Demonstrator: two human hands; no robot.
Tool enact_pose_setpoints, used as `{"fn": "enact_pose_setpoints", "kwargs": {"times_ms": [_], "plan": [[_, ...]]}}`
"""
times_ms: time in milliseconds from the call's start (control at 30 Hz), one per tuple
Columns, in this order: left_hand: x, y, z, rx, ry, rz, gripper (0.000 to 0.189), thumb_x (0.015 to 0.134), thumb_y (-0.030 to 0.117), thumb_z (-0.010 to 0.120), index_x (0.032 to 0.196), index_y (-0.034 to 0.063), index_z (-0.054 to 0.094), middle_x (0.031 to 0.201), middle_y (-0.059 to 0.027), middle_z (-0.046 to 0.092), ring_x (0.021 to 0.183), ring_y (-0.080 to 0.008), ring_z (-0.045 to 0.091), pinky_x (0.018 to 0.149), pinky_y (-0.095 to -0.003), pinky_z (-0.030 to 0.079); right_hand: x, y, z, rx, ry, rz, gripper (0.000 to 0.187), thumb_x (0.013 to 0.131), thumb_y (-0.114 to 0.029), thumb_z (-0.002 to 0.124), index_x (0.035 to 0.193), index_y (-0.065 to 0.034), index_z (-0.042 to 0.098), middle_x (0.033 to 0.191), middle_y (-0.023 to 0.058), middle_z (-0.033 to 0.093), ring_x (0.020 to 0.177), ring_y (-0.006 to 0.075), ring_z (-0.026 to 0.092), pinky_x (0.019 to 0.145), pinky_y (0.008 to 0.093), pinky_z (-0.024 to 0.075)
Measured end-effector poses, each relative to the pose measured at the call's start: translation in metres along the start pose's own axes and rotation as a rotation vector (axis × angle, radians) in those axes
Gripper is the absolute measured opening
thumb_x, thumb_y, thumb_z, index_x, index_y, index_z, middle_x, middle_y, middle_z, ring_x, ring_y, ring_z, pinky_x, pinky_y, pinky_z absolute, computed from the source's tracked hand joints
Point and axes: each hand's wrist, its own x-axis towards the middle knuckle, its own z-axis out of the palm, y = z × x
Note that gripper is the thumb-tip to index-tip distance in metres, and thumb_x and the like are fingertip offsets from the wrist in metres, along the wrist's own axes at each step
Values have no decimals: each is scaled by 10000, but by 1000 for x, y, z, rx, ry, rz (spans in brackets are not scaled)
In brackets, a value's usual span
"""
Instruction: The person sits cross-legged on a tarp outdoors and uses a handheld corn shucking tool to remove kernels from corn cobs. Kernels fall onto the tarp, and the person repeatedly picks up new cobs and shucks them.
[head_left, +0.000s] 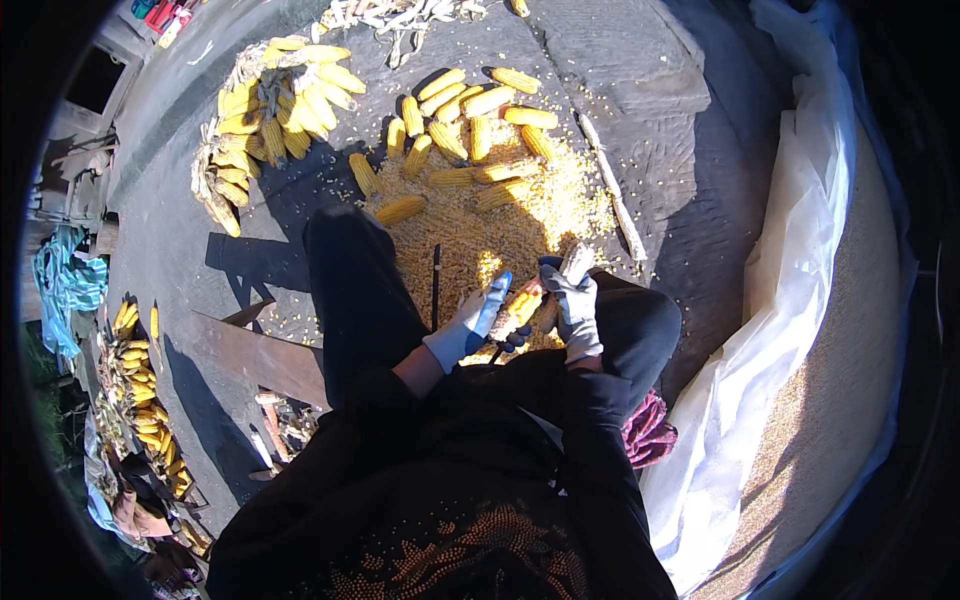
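My left hand (475, 312), in a grey and blue work glove, is around the lower end of a partly shelled corn cob (519, 306) with yellow kernels left on it. Gloved the same way, my right hand (573, 298) grips a bare corn cob (577, 262), pressed against the upper end of the partly shelled one. Beneath both hands spreads a pile of loose corn kernels (450, 247). Several full yellow ears (480, 139) lie on the pile's far side. A thin dark rod (436, 285) stands out of the kernels left of my hands.
Bundled ears of corn (315, 105) lie at the upper left, and more (142, 405) at the far left. A pale stick (611, 187) rests right of the pile. White plastic sheeting (787, 247) borders spread grain (832, 405) at right. A wooden board (262, 360) is beside my left leg.
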Motion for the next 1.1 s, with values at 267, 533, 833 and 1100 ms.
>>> {"fn": "enact_pose_setpoints", "kwargs": {"times_ms": [267,533,833,1100], "plan": [[12,-20,-56,-306,-13,4,455,954,376,407,1155,-21,501,944,-190,605,733,-307,607,592,-373,509,-3,8,41,-42,-64,-8,171,774,-63,724,922,6,673,777,12,637,668,101,571,630,245,457],[-19,-25,-78,312,258,498,377,907,259,574,1186,20,488,851,-111,621,653,-199,621,533,-325,517,-4,11,91,-221,-13,97,172,795,-44,686,947,28,647,735,21,623,623,96,554,579,236,443],[-34,-1,-103,-47,340,91,448,951,452,437,1191,75,469,948,-141,598,714,-215,628,525,-335,531,1,49,117,-46,-127,10,167,783,21,667,945,40,633,719,39,626,579,107,575,516,235,453],[-63,23,-104,164,269,245,435,937,429,495,1097,27,537,663,-34,508,552,-163,573,551,-301,541,11,51,131,-109,-144,91,140,796,-2,662,917,56,622,686,62,605,539,126,556,477,251,439]]}}
